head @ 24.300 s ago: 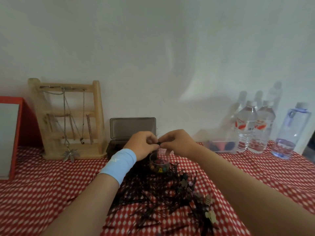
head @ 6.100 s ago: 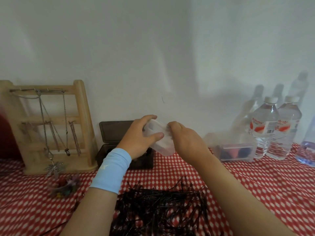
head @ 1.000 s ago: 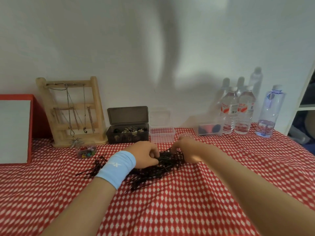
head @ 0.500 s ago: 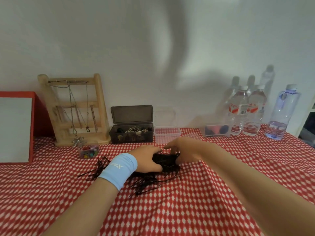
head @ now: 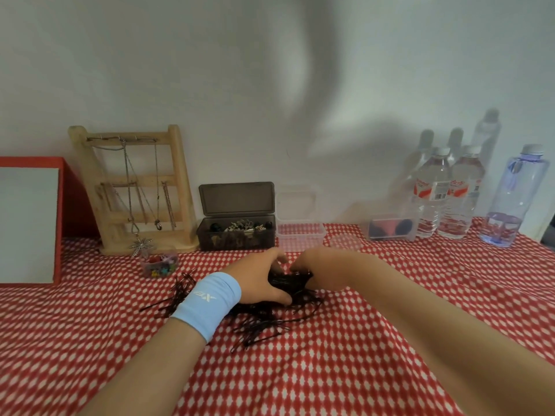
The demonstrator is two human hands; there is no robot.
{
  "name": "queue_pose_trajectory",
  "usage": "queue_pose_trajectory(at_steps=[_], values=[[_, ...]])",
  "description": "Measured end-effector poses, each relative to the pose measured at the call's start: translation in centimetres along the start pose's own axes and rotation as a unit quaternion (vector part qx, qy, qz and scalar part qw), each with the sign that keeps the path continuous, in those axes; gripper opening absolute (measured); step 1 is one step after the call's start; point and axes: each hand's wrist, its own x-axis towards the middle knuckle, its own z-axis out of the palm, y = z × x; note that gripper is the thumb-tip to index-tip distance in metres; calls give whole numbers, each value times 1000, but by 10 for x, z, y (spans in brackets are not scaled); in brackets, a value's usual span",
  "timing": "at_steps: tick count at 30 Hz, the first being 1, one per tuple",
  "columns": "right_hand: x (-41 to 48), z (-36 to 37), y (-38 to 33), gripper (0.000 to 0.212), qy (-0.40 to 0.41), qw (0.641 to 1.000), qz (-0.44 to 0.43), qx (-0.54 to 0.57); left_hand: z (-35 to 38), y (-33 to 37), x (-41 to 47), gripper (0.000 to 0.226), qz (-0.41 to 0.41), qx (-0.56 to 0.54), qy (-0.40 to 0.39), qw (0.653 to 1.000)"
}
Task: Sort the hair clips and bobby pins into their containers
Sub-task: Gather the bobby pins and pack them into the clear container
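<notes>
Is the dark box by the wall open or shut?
Open. The dark box has its lid standing up, and hair clips show inside.

The left hand (head: 260, 282) and right hand (head: 326, 270) clasp bunched bobby pins (head: 289, 284) on the checked cloth (head: 330, 358).

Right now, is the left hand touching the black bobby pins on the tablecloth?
Touching. The head view shows the left hand curled round a bundle of bobby pins, with the thumb under it and the fingers over it.

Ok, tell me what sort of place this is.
Probably a home dressing table: a wooden jewellery stand hung with necklaces, a dark box of hair clips, and loose bobby pins on a checked tablecloth.
</notes>
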Motion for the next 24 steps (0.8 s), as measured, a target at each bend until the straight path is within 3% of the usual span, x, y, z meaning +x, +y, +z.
queue_pose_trajectory(at_steps=[9,18,24], values=[[-3,-10,14,27,26,999,-10,42,-18,-6,-2,66,-6,26,-35,999],[13,-2,-1,43,13,1000,-20,-7,-11,-5,21,37,-13,23,6,1000],[28,3,-13,43,15,999,-28,-38,-18,-18,18,45,-20,31,-10,999]])
